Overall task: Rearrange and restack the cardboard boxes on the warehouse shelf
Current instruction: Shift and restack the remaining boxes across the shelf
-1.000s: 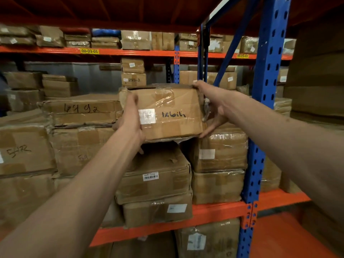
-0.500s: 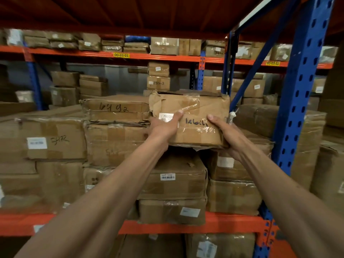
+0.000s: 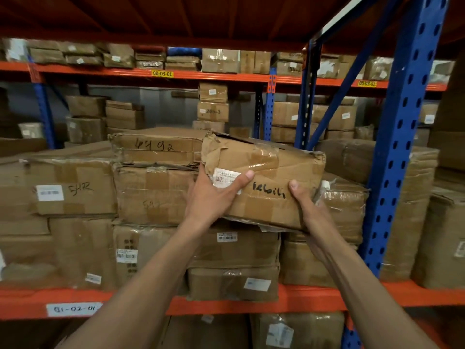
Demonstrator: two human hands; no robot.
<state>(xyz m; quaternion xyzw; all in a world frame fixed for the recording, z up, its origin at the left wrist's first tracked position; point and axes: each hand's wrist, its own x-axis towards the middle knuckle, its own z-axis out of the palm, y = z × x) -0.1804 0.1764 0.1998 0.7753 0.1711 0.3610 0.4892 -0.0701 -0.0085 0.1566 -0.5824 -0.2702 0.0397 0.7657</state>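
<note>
I hold a crumpled, taped cardboard box (image 3: pixel 271 172) with black handwriting and a white barcode label, tilted down to the right, above the middle stack on the shelf. My left hand (image 3: pixel 214 195) grips its lower left corner with the thumb across the label. My right hand (image 3: pixel 304 200) grips its lower right edge, thumb on the front face. Below it sits a larger box (image 3: pixel 241 248) with a barcode sticker. To its left lies a flat box marked 6492 (image 3: pixel 156 149).
An orange shelf beam (image 3: pixel 302 298) runs along the bottom and a blue upright (image 3: pixel 397 157) stands at the right. Plastic-wrapped boxes (image 3: pixel 344 205) sit right of the held box. Stacked boxes (image 3: pixel 73 187) fill the left. More boxes line the upper shelf (image 3: pixel 219 60).
My hands have shifted from the box's sides to its lower front corners. The box has dropped lower and tilted, with its right end down. The camera has moved closer.
</note>
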